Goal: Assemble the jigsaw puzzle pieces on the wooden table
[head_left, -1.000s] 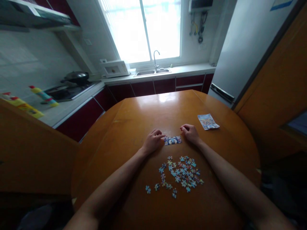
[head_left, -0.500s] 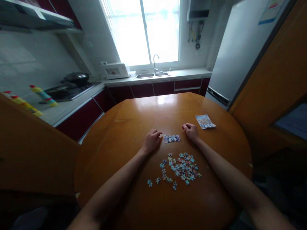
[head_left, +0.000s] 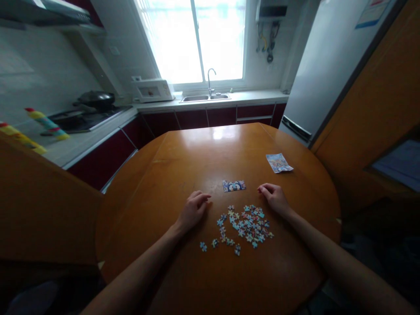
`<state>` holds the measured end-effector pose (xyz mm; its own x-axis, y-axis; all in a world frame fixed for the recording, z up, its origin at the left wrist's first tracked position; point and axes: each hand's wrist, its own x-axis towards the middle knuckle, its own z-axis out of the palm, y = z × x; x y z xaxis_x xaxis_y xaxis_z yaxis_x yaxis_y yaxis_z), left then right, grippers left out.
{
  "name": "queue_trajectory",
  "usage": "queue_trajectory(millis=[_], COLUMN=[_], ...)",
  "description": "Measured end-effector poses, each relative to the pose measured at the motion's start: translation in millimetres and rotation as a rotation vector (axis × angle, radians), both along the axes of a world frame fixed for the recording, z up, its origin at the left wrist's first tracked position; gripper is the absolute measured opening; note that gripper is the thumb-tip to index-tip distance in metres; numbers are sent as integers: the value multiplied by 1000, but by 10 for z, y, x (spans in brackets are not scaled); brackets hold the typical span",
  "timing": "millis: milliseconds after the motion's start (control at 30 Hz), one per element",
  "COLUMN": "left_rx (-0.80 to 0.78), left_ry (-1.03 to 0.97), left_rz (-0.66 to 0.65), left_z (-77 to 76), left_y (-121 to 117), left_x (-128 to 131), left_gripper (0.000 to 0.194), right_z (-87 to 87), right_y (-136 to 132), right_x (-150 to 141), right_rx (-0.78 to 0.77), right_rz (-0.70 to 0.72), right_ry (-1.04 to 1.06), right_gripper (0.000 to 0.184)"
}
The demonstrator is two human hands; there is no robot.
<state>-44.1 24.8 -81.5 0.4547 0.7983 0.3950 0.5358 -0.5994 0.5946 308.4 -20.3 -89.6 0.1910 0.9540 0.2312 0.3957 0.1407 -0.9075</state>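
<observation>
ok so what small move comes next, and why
I'd probably slide the left hand toward the loose jigsaw pieces and pick one up: it appears empty and sits beside them, while the assembled puzzle strip lies flat, touched by neither hand. Whether the right hand holds a piece is unclear.

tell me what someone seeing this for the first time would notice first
The bright window at the top centre, at the back of the room, would probably draw the eye first. Next come the loose puzzle pieces scattered on the brown table, between the forearms. Just beyond them lies a small assembled strip, with the left hand and right hand on either side, apart from it.
</observation>
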Motion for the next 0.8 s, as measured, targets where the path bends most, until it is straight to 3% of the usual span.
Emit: queue_trajectory(millis=[200,333,500,667,800], left_rx=[-135,-142,-28,-5,-25], left_ry=[-84,-67,31,195,256], left_rz=[29,15,11,73,29], left_z=[5,26,43,37,63], left_y=[103,86,80,300,529], left_x=[-21,-10,105,376,593], left_gripper=[24,24,21,64,75], right_z=[15,-7,-88,-78,-34], right_y=[-281,-248,-117,123,370], right_x=[6,1,26,42,-42], right_rx=[-35,-19,-37,22,88], right_rz=[-23,-69,-60,57,169], right_ry=[8,18,14,-147,-332], right_gripper=[29,27,26,20,20])
